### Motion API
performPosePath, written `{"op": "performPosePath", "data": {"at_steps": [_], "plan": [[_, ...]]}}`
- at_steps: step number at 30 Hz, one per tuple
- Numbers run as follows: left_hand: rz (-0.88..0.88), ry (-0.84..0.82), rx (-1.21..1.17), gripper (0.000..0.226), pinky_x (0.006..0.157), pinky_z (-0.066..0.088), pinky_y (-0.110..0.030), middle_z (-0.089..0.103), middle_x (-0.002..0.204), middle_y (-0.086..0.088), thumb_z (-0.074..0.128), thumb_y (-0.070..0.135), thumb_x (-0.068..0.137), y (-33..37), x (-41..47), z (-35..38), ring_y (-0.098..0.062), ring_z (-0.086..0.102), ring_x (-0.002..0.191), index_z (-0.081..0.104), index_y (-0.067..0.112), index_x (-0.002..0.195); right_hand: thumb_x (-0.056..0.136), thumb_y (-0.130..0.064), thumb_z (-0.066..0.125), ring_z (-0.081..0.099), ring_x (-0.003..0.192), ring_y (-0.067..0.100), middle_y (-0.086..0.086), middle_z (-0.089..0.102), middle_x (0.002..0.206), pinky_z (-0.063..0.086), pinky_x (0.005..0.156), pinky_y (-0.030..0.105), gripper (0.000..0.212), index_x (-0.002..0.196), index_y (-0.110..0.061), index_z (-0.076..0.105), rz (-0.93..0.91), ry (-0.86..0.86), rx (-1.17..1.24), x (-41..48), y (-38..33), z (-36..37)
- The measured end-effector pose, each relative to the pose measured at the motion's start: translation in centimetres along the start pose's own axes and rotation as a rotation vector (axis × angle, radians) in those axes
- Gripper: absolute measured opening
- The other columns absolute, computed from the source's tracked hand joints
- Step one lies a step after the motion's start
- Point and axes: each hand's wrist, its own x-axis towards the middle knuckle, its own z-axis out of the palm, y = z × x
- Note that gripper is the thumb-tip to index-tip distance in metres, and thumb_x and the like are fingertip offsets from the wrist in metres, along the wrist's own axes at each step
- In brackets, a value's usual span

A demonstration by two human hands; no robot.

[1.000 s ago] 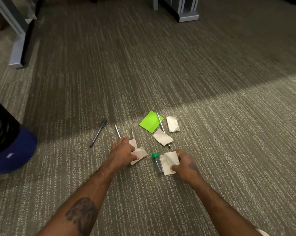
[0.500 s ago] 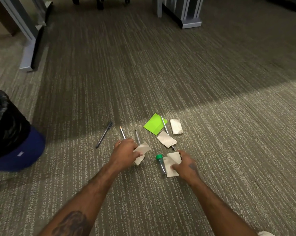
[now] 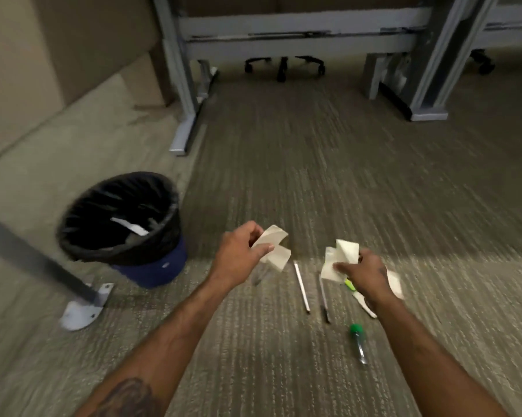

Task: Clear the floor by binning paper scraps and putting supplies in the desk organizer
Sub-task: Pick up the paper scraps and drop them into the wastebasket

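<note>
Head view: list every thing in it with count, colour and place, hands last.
bin: one, blue with a black liner, on the carpet at left
paper strip: one, white, inside the bin
left scrap: one, off-white, in the left hand
right scrap: one, off-white, in the right hand
floor scraps: at least two, off-white, partly hidden by the right hand
green note: one, bright green, mostly hidden under the right hand
pens: two, one pale, one dark, side by side on the carpet
tube: one, clear with a green cap, beside the right forearm
desk frames: grey, far side
chair base: one, black, beyond the desk frames
left hand: grip on the left scrap
right hand: grip on the right scrap
</note>
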Motion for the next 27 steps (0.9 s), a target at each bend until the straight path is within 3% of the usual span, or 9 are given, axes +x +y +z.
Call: {"op": "performPosePath", "data": {"at_steps": [2, 5, 9, 14, 19, 22, 24, 27], "plan": [[0.003, 0.124, 0.029, 0.020, 0.064, 0.047, -0.028, 0.069, 0.078, 0.004, 0.076, 0.021, 0.077, -0.5, 0.2, -4.0, -0.010, 0.062, 0.068, 0.057, 0.021, 0.084, 0.065, -0.005, 0.082, 0.068, 0.078, 0.026, 0.014, 0.073, 0.093, 0.056, 0.071, 0.037, 0.035, 0.097, -0.011, 0.068, -0.122, -0.104, -0.001, 0.0, -4.9, 3.7], [-0.010, 0.333, 0.053, 0.022, 0.074, 0.053, -0.036, 0.073, 0.090, -0.004, 0.073, 0.022, 0.081, -1.8, 0.2, -9.9, -0.020, 0.068, 0.082, 0.060, 0.018, 0.099, 0.057, -0.016, 0.087, 0.070, 0.082, 0.027, 0.011, 0.074, 0.093, 0.057, 0.078, 0.046, 0.039, 0.091, -0.014, 0.068, -0.284, -0.205, -0.014, -0.9, -11.7, 9.3], [-0.086, 0.561, 0.193, 0.029, 0.082, 0.048, -0.039, 0.072, 0.104, -0.014, 0.064, 0.023, 0.088, -4.8, 0.2, -16.3, -0.032, 0.065, 0.098, 0.061, 0.016, 0.116, 0.062, -0.014, 0.088, 0.067, 0.094, 0.027, 0.012, 0.070, 0.106, 0.056, 0.083, 0.045, 0.052, 0.108, -0.007, 0.064, -0.417, -0.320, 0.008, -4.4, -19.7, 15.9], [-0.249, 0.583, 0.294, 0.027, 0.081, 0.046, -0.040, 0.067, 0.110, -0.016, 0.056, 0.026, 0.094, -8.3, -0.2, -20.4, -0.036, 0.061, 0.102, 0.058, 0.013, 0.117, 0.064, -0.010, 0.088, 0.059, 0.112, 0.029, 0.010, 0.056, 0.128, 0.056, 0.088, 0.047, 0.086, 0.139, -0.010, 0.044, -0.332, -0.451, 0.086, -7.0, -24.0, 23.2], [-0.339, 0.559, 0.262, 0.037, 0.085, 0.043, -0.032, 0.065, 0.120, -0.014, 0.060, 0.024, 0.093, -10.4, 0.2, -21.7, -0.032, 0.060, 0.110, 0.057, 0.011, 0.127, 0.065, -0.015, 0.087, 0.062, 0.106, 0.032, 0.013, 0.055, 0.120, 0.058, 0.083, 0.048, 0.090, 0.138, -0.001, 0.036, -0.232, -0.554, 0.170, -7.8, -24.4, 28.0], [-0.385, 0.501, 0.180, 0.055, 0.101, 0.042, -0.033, 0.060, 0.133, -0.014, 0.064, 0.027, 0.090, -11.5, 0.1, -21.6, -0.026, 0.055, 0.123, 0.047, 0.013, 0.140, 0.065, -0.020, 0.086, 0.064, 0.105, 0.030, 0.013, 0.059, 0.124, 0.060, 0.080, 0.044, 0.085, 0.136, -0.009, 0.040, -0.243, -0.601, 0.170, -7.3, -24.0, 29.5], [-0.380, 0.505, 0.193, 0.057, 0.101, 0.042, -0.033, 0.060, 0.132, -0.014, 0.064, 0.028, 0.090, -11.8, -0.2, -21.2, -0.025, 0.056, 0.122, 0.044, 0.015, 0.142, 0.069, -0.016, 0.083, 0.064, 0.105, 0.029, 0.005, 0.060, 0.119, 0.058, 0.084, 0.044, 0.074, 0.133, -0.012, 0.045, -0.249, -0.613, 0.182, -7.0, -23.5, 28.9], [-0.286, 0.556, 0.291, 0.054, 0.099, 0.042, -0.034, 0.058, 0.132, -0.011, 0.065, 0.027, 0.090, -11.6, -0.9, -19.8, -0.024, 0.056, 0.119, 0.047, 0.015, 0.139, 0.071, -0.012, 0.081, 0.063, 0.108, 0.028, 0.004, 0.059, 0.114, 0.055, 0.091, 0.044, 0.076, 0.137, -0.010, 0.043, -0.256, -0.599, 0.181, -5.7, -21.6, 27.4]]}}
